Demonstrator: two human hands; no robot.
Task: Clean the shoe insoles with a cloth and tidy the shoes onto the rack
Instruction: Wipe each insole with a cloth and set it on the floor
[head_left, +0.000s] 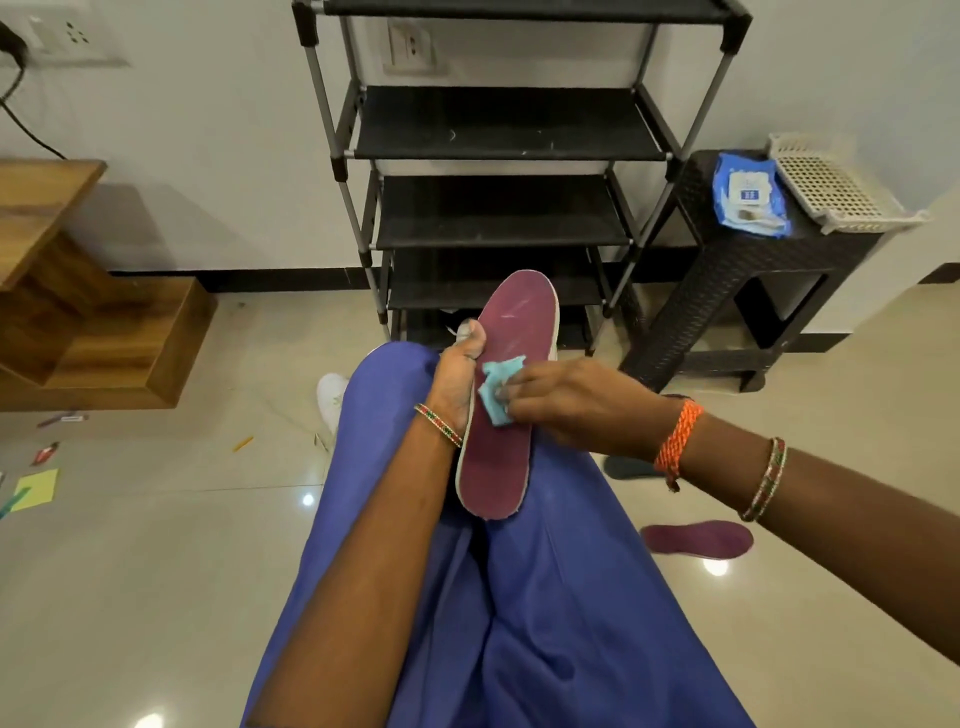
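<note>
Head view, centre frame: over the blue-clad lap the left hand (457, 379) grips a maroon insole (506, 415) by its edge while the right hand (566, 405) pinches a light-blue cloth (496, 387) against it, wiping apparently underway; next probably the second insole (696, 539) at lower right, then the shoe rack (498, 171) beyond.

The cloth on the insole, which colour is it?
Light blue; the cloth shows best in the head view.
</note>
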